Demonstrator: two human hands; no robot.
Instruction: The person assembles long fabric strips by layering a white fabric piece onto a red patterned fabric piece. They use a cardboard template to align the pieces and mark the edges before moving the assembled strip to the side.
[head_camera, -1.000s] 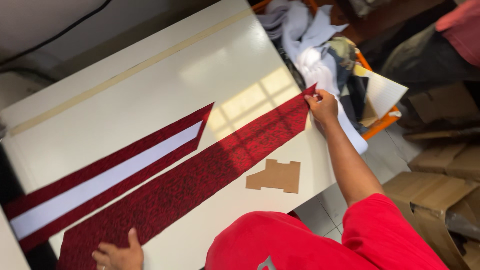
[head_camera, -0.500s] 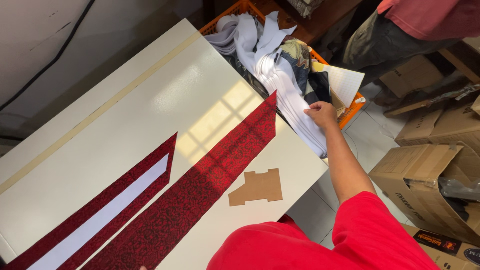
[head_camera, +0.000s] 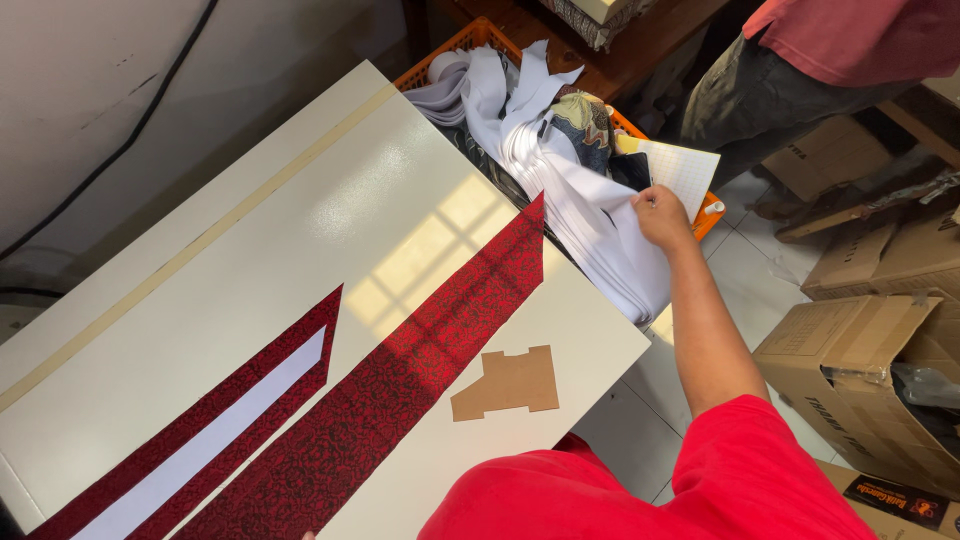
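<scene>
Right hand (head_camera: 662, 215) at white strips (head_camera: 590, 225) in the orange crate (head_camera: 470, 40), far right of the table (head_camera: 300, 200).
The fingers are curled onto the top strip; a closed grip cannot be confirmed. Strips are judged light, limp and slippery, best pinched at an end. Left hand is not shown.

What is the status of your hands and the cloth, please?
Right hand on white strips in the orange basket. Left hand out of view. Red cloth flat on table; cardboard cutout beside it.
</scene>
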